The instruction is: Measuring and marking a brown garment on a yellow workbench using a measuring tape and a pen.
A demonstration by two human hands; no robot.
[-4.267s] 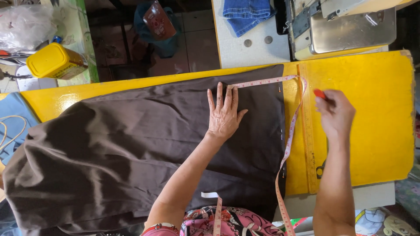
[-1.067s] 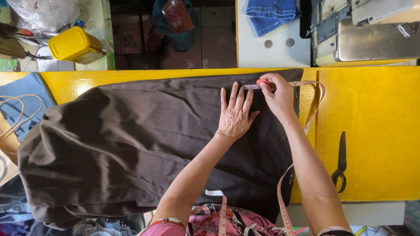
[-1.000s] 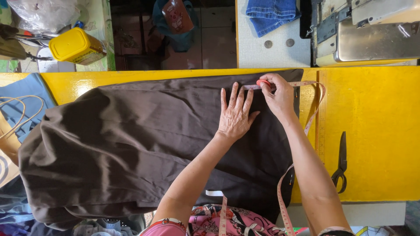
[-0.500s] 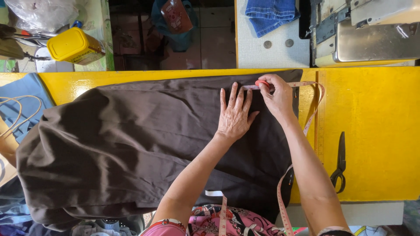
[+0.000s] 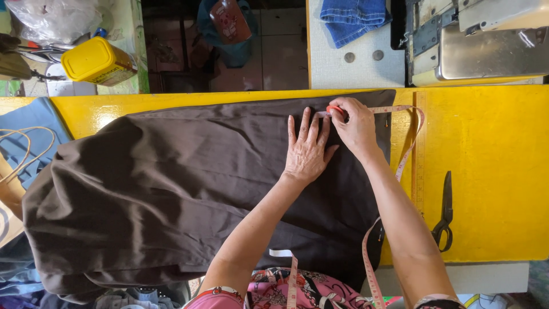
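Brown, softly creased cloth (image 5: 171,189) fills the middle of the frame, spread over our yellow worktop (image 5: 492,171). Our left hand (image 5: 307,150) lies flat with fingers spread, pressing it down; our right hand (image 5: 355,126) pinches a small red marking piece (image 5: 333,109) at the cloth's upper edge, beside the measuring tape (image 5: 403,123). We judge marking is under way, calling for steady cloth. Black scissors (image 5: 444,213) lie at right.

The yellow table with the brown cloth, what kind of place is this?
Most likely a tailoring or sewing workshop. A pink measuring tape lies along the dark brown fabric, black metal shears rest on the yellow table, and a grey metal sewing machine stands behind it.
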